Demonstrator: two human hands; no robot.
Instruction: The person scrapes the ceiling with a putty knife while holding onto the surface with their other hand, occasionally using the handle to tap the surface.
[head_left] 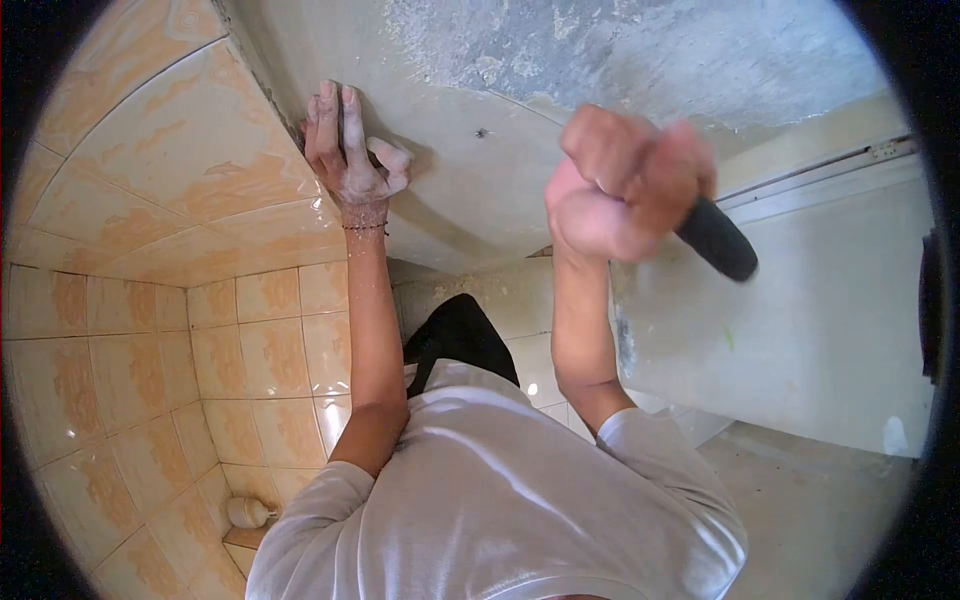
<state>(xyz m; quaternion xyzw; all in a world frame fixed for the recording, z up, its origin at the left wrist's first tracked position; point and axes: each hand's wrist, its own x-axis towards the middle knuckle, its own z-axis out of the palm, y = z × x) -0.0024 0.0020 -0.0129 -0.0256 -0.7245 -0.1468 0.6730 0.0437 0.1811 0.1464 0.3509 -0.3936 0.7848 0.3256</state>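
Note:
My left hand, coated in pale dust, lies against the grey plastered wall beside the edge of the patterned tiles. Its fingers are stretched out and hold nothing. Slightly smeared by motion, my right hand is closed around a tool with a black handle. The handle's rounded end sticks out at the lower right of the fist. The tool's working end is hidden, so its kind cannot be told. Rough grey-blue plaster shows on the wall above the right hand.
A pale door stands on the right, with its frame above it. Tiled walls run along the left side. Low in the left corner, a white rounded container sits on a small ledge. Grey floor shows at lower right.

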